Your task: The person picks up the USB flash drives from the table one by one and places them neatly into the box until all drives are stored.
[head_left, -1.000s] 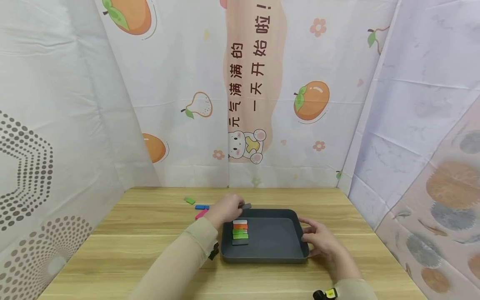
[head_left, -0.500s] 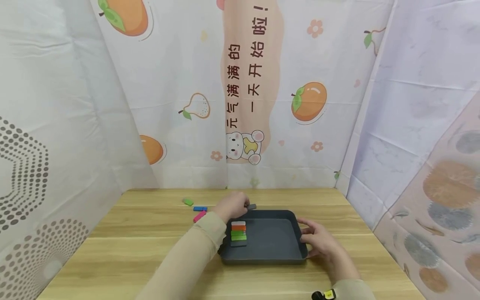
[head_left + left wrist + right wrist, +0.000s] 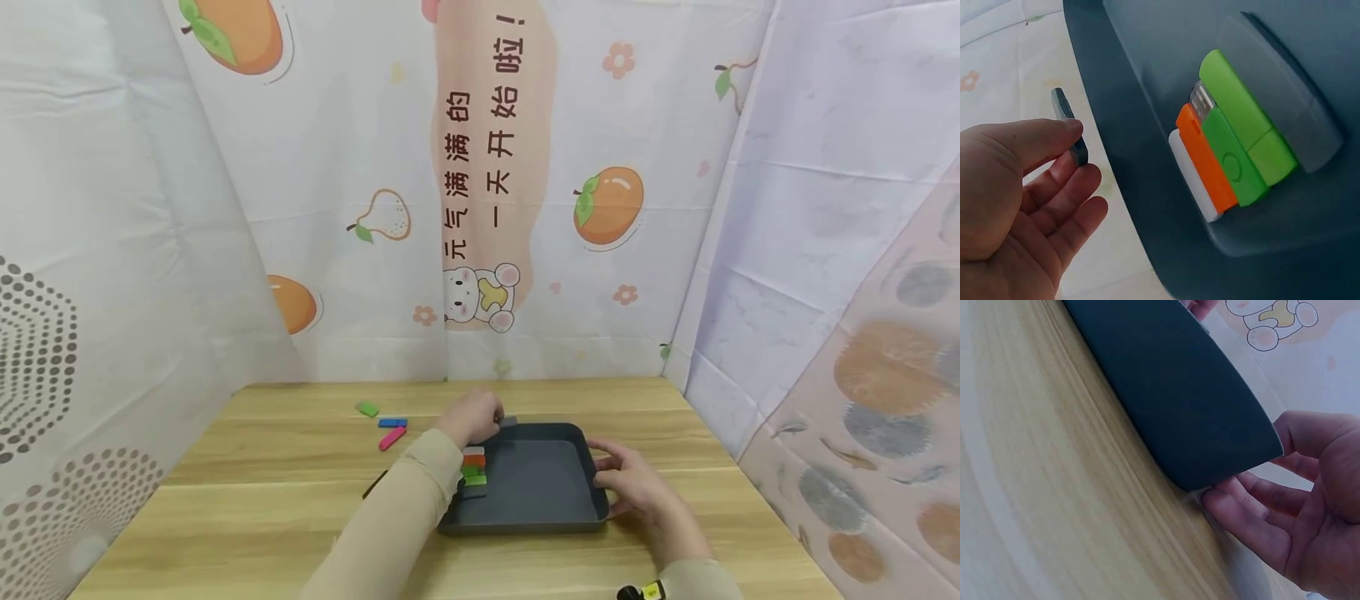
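Observation:
My left hand (image 3: 474, 418) pinches a dark grey USB stick (image 3: 1077, 150) between thumb and fingers, over the far left rim of a dark grey tray (image 3: 536, 487). Inside the tray, along its left side, several USB sticks lie side by side: white (image 3: 1190, 176), orange (image 3: 1207, 164), green with a bare metal plug (image 3: 1230, 159), light green (image 3: 1244, 103) and translucent grey (image 3: 1288, 106). My right hand (image 3: 633, 483) holds the tray at its right wall, with fingers at the rim and low on the outside in the right wrist view.
On the wooden table (image 3: 262, 500), left of the tray, lie a pink stick (image 3: 392, 438), a blue stick (image 3: 392, 423) and a small green stick (image 3: 367, 408). Printed curtains (image 3: 345, 125) hang behind the table and along both sides.
My left hand, with the grey stick, has shifted rightward along the tray's far rim, and its forearm now covers more of the row. My right hand stays on the tray.

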A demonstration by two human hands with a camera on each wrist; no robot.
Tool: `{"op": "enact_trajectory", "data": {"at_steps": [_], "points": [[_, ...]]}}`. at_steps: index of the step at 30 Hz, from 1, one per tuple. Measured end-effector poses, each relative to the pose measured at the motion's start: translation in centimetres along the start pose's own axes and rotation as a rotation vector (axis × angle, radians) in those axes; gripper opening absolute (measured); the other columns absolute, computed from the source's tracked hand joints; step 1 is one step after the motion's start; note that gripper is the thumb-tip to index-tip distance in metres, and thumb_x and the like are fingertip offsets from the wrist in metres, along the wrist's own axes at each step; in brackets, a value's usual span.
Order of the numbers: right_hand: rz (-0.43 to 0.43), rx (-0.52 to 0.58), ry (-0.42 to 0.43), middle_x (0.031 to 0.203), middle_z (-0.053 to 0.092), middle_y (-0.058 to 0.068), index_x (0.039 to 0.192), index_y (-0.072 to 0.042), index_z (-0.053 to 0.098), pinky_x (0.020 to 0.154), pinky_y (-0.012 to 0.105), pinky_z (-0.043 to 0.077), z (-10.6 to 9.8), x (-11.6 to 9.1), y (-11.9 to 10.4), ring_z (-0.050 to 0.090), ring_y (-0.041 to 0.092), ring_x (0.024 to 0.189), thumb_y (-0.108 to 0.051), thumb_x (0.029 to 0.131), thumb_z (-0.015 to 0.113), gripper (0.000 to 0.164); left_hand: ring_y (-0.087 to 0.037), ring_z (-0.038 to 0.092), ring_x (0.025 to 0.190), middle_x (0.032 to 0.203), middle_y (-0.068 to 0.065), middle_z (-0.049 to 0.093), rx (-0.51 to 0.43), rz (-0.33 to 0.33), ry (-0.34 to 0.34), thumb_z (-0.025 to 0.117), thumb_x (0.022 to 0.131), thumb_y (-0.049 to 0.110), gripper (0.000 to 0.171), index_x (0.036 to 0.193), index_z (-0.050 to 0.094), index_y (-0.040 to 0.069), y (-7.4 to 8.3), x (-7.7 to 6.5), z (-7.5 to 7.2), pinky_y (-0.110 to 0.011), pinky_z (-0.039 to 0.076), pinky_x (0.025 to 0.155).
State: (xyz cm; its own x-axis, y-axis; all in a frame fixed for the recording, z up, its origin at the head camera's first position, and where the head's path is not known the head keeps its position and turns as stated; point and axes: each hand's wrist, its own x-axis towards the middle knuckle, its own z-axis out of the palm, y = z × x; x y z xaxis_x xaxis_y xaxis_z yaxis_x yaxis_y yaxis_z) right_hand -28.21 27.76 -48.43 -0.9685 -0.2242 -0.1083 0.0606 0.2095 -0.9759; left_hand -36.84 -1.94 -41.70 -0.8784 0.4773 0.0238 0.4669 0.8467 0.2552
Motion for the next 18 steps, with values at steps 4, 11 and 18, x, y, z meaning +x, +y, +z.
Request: {"op": "enact_trajectory", "data": {"at_steps": [4, 11, 18], "points": [[0.003, -0.005, 0.007, 0.128, 0.054, 0.032, 0.155, -0.001, 0.035, 0.061, 0.058, 0.058, 0.0, 0.1, 0.1, 0.064, 0.035, 0.098, 0.007, 0.087, 0.060, 0.073, -0.014, 0.059, 0.079, 0.091, 0.002, 0.070, 0.018, -0.022, -0.005, 0.071, 0.092, 0.008, 0.008, 0.093, 0.077, 0.013, 0.1, 0.4, 0.6, -0.034, 0.052, 0.074], [-0.006, -0.018, 0.008, 0.127, 0.055, 0.030, 0.155, -0.002, 0.037, 0.060, 0.058, 0.058, -0.1, 0.3, 0.3, 0.064, 0.034, 0.097, 0.007, 0.087, 0.061, 0.072, -0.015, 0.065, 0.088, 0.097, 0.001, 0.071, 0.039, -0.072, -0.036, 0.072, 0.092, 0.006, 0.011, 0.098, 0.077, 0.012, 0.7, 0.8, 1.3, -0.034, 0.055, 0.081], [0.003, -0.004, -0.006, 0.128, 0.053, 0.031, 0.155, -0.003, 0.036, 0.060, 0.058, 0.058, -0.1, 0.3, 0.2, 0.064, 0.034, 0.095, 0.007, 0.088, 0.060, 0.072, -0.016, 0.067, 0.088, 0.094, 0.000, 0.072, 0.073, -0.078, -0.047, 0.071, 0.091, 0.003, 0.011, 0.094, 0.079, 0.012, 1.0, 0.8, 1.9, -0.032, 0.056, 0.079]]}}
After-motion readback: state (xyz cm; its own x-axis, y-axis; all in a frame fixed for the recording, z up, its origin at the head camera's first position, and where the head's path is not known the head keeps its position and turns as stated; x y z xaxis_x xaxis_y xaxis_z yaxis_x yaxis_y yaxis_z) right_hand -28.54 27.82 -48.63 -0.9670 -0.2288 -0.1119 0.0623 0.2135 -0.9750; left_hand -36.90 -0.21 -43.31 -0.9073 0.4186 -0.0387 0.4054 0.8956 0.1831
